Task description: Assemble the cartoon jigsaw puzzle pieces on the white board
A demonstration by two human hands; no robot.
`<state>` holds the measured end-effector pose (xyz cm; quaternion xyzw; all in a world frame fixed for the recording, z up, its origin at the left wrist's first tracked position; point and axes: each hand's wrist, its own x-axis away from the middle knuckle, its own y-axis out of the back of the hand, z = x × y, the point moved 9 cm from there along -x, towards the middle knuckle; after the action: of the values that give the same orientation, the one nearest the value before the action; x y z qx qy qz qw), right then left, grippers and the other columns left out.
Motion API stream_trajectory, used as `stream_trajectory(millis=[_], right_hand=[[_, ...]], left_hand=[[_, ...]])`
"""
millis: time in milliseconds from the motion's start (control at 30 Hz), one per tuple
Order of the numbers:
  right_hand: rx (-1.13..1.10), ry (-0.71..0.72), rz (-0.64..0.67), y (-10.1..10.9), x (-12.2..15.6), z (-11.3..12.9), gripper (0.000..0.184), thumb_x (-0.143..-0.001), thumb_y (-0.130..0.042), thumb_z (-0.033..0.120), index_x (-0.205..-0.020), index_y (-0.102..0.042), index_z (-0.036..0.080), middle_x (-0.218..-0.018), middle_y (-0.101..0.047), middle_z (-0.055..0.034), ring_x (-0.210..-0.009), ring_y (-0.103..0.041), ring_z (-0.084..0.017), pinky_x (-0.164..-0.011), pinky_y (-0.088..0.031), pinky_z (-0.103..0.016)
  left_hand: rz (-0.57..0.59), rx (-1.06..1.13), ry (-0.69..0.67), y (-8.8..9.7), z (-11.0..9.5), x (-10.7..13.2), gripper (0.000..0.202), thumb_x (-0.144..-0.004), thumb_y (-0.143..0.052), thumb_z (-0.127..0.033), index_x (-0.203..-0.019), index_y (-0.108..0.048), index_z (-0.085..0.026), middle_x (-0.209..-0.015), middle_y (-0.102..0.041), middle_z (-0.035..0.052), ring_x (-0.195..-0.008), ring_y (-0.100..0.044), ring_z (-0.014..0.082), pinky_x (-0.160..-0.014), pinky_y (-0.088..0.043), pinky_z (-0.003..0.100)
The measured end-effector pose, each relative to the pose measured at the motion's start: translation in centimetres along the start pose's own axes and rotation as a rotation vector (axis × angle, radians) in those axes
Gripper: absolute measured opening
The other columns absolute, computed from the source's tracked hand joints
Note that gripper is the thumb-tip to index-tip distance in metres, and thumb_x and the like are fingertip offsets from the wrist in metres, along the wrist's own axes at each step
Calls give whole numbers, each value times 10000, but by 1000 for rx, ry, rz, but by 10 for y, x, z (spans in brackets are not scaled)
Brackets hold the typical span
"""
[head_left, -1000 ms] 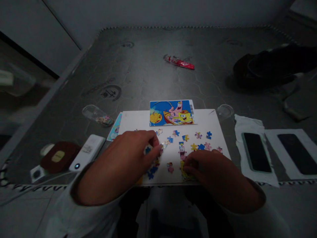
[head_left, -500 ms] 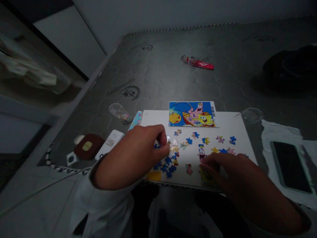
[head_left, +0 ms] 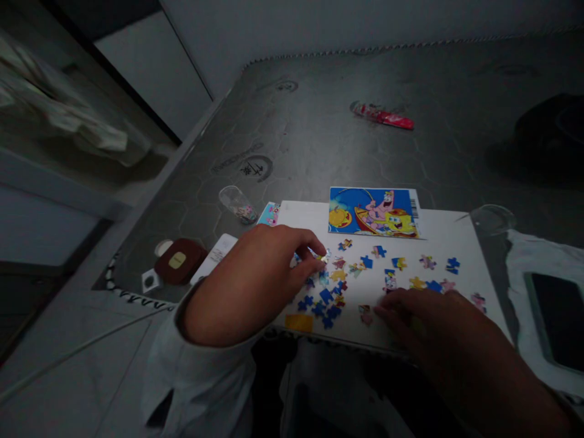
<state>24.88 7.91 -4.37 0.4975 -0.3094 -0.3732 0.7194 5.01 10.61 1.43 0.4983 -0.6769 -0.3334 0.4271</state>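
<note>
Pinching what looks like a small pale jigsaw piece (head_left: 322, 258) between the fingertips of your left hand (head_left: 246, 286), you hold it over the white board (head_left: 444, 234). Your right hand (head_left: 415, 319) rests near the board's front edge, fingers spread and slightly curled; whether they hold anything cannot be told. Just beside them lies a pink piece (head_left: 365, 314). A bunch of blue die-cut pieces (head_left: 322, 307) and a yellow patch (head_left: 298, 322) sit by the front edge, with loose pieces scattered across the middle. No finished section shows, so most of the picture looks left to do. At the board's far edge lies a glossy printed cartoon card (head_left: 374, 213). Beyond, a clear plastic pouch (head_left: 236, 204) and a red tube (head_left: 382, 115) lie on the grey, hexagon-patterned worktop (head_left: 314, 134).
</note>
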Motion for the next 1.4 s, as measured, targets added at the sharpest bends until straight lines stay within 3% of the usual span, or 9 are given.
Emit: stream_trajectory(millis=[267, 433, 567, 833, 967, 1167, 1300, 1400], right_hand=[[34, 37, 6, -9, 0, 14, 151, -935, -530, 356, -900, -671, 317, -713, -711, 22, -588, -611, -182, -570, -379, -334], [28, 115, -32, -3, -3, 25, 168, -933, -504, 268, -979, -664, 290, -764, -717, 11, -621, -624, -178, -568, -376, -324], [1, 93, 5, -5, -4, 21, 173, -946, -497, 275, -964, -668, 290, -795, -722, 5, -673, -646, -191, -594, -391, -331], [-31, 57, 74, -15, -3, 15, 95, -895, -603, 242, -942, -665, 297, -817, -713, 22, -717, -649, -196, -643, -402, -344], [-47, 31, 67, -14, -4, 13, 116, -816, -723, 230, -879, -644, 288, -739, -676, 43, -660, -628, -190, -601, -385, -327], [-39, 91, 6, -6, -3, 21, 202, -750, -770, 161, -809, -606, 262, -694, -645, 55, -595, -601, -172, -552, -359, -308], [-1, 121, -25, -6, 0, 22, 178, -772, -725, 145, -787, -590, 260, -694, -645, 44, -595, -594, -181, -547, -354, -315], [23, 134, -33, -5, 2, 23, 140, -814, -675, 156, -784, -588, 261, -703, -657, 35, -613, -605, -190, -568, -371, -329]], left_hand=[[70, 72, 58, -11, 5, -2, 111, -767, -757, -437, -824, -760, -342, -737, -739, -87, -675, -655, 135, -566, -361, 253], [91, 67, 64, -17, 4, -1, 121, -742, -779, -422, -788, -739, -317, -659, -706, -87, -589, -614, 117, -521, -330, 236], [109, 60, 82, -19, 3, -3, 145, -724, -794, -430, -782, -730, -313, -645, -694, -93, -566, -601, 111, -509, -332, 236], [139, 3, 42, -24, -6, -5, 161, -707, -804, -454, -777, -734, -328, -632, -672, -84, -591, -584, 121, -529, -305, 254], [220, -47, -19, -35, -18, -5, 138, -724, -794, -414, -808, -733, -324, -756, -717, -74, -693, -614, 145, -563, -297, 262], [440, -139, -105, -57, -46, 1, 126, -787, -760, -295, -909, -732, -300, -892, -747, -27, -854, -677, 217, -677, -425, 294], [445, -184, -152, -67, -60, 4, 137, -887, -613, -253, -907, -747, -234, -854, -743, 41, -791, -697, 240, -683, -506, 332], [424, -171, -188, -74, -64, 5, 144, -880, -609, -222, -890, -751, -203, -831, -737, 67, -784, -701, 241, -707, -535, 345]])
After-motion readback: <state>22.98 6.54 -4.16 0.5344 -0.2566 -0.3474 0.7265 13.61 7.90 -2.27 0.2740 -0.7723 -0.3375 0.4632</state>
